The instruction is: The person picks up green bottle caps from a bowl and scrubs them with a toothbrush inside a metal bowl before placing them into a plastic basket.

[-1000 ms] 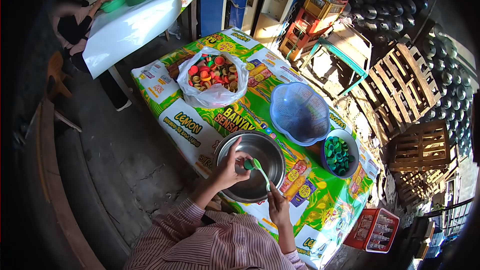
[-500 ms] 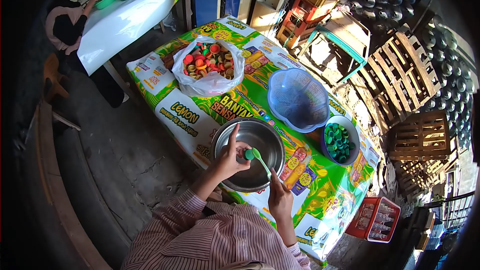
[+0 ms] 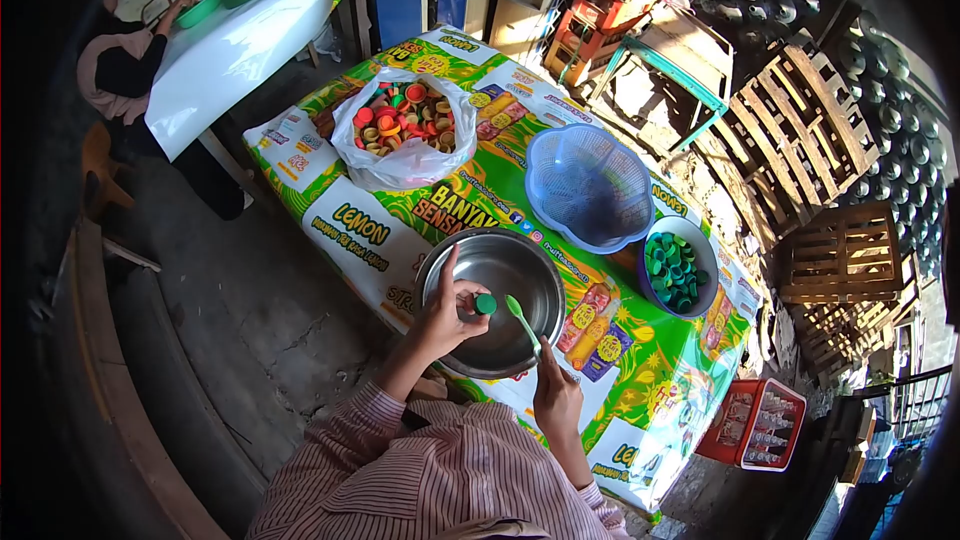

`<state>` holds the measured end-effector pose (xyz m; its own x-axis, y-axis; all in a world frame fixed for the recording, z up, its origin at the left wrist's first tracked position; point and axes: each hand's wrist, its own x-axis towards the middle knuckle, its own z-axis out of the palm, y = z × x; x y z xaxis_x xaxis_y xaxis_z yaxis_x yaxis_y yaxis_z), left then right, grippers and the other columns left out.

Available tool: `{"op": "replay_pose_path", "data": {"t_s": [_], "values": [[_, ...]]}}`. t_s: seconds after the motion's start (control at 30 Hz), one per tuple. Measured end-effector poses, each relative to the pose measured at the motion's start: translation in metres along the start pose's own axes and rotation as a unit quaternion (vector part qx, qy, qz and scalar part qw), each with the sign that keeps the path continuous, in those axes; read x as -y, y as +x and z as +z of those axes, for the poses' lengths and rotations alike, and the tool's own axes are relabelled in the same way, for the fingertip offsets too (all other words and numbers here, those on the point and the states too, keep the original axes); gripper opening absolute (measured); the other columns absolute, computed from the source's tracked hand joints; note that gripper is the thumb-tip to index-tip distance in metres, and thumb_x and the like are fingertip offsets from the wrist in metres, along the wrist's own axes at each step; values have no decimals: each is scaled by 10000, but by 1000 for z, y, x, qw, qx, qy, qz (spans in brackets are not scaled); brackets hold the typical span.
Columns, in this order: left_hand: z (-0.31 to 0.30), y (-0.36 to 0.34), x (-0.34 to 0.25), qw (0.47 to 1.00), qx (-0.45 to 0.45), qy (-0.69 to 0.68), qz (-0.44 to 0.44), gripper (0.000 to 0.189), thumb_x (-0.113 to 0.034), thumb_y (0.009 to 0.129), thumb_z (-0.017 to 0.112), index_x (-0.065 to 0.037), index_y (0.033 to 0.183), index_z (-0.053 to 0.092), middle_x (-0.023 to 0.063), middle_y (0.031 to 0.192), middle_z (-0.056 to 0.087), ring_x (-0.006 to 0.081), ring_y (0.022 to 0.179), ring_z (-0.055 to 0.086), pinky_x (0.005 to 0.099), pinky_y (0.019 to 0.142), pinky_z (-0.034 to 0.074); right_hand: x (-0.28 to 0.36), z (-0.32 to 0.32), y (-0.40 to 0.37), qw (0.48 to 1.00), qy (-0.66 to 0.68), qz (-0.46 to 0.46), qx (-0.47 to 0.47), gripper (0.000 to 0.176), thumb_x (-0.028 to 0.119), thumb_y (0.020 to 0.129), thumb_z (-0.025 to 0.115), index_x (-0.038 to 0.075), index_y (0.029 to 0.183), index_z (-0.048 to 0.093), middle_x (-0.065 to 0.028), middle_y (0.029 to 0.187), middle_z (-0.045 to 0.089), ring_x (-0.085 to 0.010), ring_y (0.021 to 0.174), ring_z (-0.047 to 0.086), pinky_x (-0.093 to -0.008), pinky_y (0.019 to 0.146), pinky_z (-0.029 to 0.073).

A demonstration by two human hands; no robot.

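My left hand pinches a dark green bottle cap between thumb and fingers, with its index finger pointing up. A light green toothbrush is in my right hand, held by its handle, its head a little apart from the cap. Both hands are over the near part of a steel basin, whose inside looks bare where it shows. To the right, a bowl contains many green caps. Behind the basin, a white plastic bag is full of red, orange and yellowish caps.
A blue plastic basket stands on the table, which has a printed cover. At upper left, another person works at a white table with green basins. Crates, wooden pallets and a red bottle crate lie beyond.
The cap has turned and shifted slightly left and up in my left hand. It has come away from the toothbrush head, which was close against it. The view has shifted slightly.
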<state>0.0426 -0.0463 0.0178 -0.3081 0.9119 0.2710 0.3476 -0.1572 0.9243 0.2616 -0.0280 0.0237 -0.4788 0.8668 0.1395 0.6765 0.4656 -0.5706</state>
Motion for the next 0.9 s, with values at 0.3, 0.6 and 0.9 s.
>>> {"op": "replay_pose_path", "data": {"t_s": [0.3, 0.6, 0.9], "values": [[6, -7, -6, 1000, 2, 23, -3, 956, -16, 654, 672, -18, 1366, 34, 63, 871, 583, 119, 705, 558, 223, 635, 470, -9, 4, 11, 998, 43, -6, -54, 409, 166, 841, 523, 129, 1243, 455, -99, 596, 548, -209, 466, 541, -345, 440, 420], [23, -21, -19, 996, 81, -4, 37, 1038, -91, 648, 730, 22, 1361, -16, 69, 918, 588, 184, 886, 525, 327, 883, 377, 10, 9, 33, 835, 468, 250, 147, 248, 301, 854, 559, 57, 885, 589, 67, 548, 409, -22, 424, 312, -206, 373, 211], [30, -15, -36, 991, 87, 58, 87, 975, -126, 674, 726, 9, 1364, 51, 111, 1055, 551, 223, 949, 496, 331, 856, 395, -12, -18, 51, 817, 525, 150, 186, 213, 245, 831, 598, 39, 881, 602, 42, 569, 485, -39, 477, 403, -231, 440, 341]]}}
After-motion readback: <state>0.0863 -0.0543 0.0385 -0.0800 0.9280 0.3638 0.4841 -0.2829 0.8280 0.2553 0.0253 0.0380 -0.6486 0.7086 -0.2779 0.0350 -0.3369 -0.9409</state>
